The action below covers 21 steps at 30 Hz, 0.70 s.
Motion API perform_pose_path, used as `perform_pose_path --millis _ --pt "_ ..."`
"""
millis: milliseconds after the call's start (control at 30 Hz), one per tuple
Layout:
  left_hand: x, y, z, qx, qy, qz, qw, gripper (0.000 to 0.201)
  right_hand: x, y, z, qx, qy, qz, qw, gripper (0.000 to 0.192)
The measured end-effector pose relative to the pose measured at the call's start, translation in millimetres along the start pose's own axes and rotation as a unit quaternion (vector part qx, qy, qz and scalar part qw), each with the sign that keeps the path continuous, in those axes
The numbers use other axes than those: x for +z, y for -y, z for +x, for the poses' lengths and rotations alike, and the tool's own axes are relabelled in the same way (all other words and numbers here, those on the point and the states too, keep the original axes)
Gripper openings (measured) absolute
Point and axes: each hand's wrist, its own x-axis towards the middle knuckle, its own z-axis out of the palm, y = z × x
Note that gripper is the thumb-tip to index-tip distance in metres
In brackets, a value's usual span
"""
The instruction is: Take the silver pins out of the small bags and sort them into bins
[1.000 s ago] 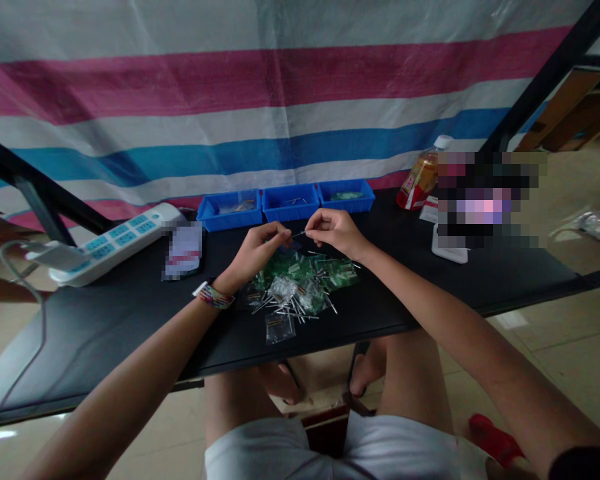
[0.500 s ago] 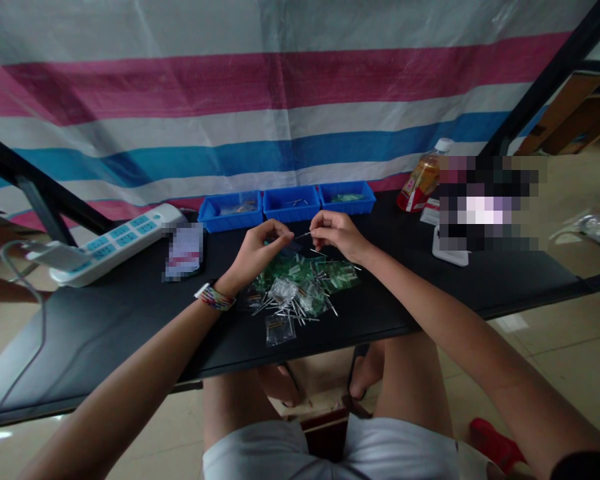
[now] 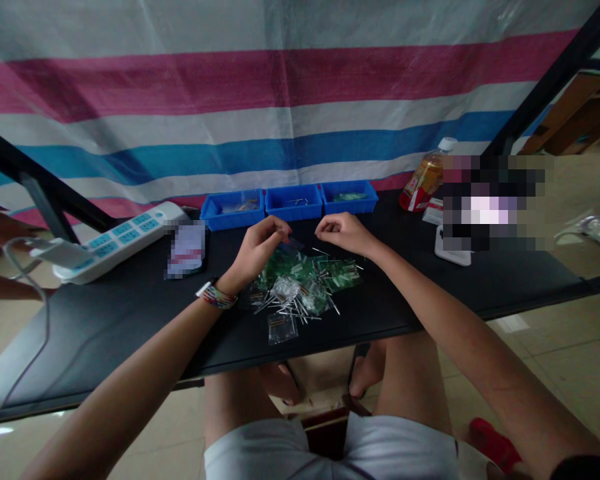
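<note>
My left hand (image 3: 258, 245) is raised over the black table (image 3: 105, 320), its fingertips pinched on a small clear bag (image 3: 291, 243). My right hand (image 3: 342, 231) hovers a short way to its right, with curled fingers pinched together and nothing visible between them. Below both hands lies a heap of green parts, thin metal pins and small clear bags (image 3: 300, 287). One clear bag (image 3: 281, 329) lies apart at the heap's near edge. Three blue trays stand in a row behind the hands: left (image 3: 233, 209), middle (image 3: 293, 201), right (image 3: 349, 195).
A white power strip (image 3: 123, 239) with a plug and grey cable lies at the left. At the right stand an amber bottle (image 3: 425, 177) and a white stand (image 3: 453, 252). A striped tarp hangs behind the table. Another person's arm (image 3: 0, 227) shows at the far left edge.
The hands have drawn apart. The thin metal pin held between their fingertips before no longer shows there. My right hand moved slightly right and up.
</note>
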Motion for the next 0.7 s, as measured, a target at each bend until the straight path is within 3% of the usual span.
perform_pose_path --millis 133,267,400,567,700 --pt "-0.2 -1 -1 0.002 0.002 0.004 1.000 0.023 1 4 -7 -0.007 0.087 -0.092 0.992 0.006" --pt "-0.1 2 0 0.008 0.011 0.011 1.000 0.021 4 5 -9 -0.009 0.090 -0.136 0.987 0.010" --pt "0.0 7 0 0.015 0.014 0.015 1.000 0.019 6 5 -9 -0.074 0.080 -0.173 0.979 0.005" --pt "-0.1 6 -1 0.018 0.020 0.040 0.999 0.023 9 11 -8 -0.078 0.020 -0.021 0.997 0.011" --pt "-0.5 4 -3 0.034 0.046 0.078 0.995 0.030 16 18 -9 -0.055 0.026 0.179 0.982 0.019"
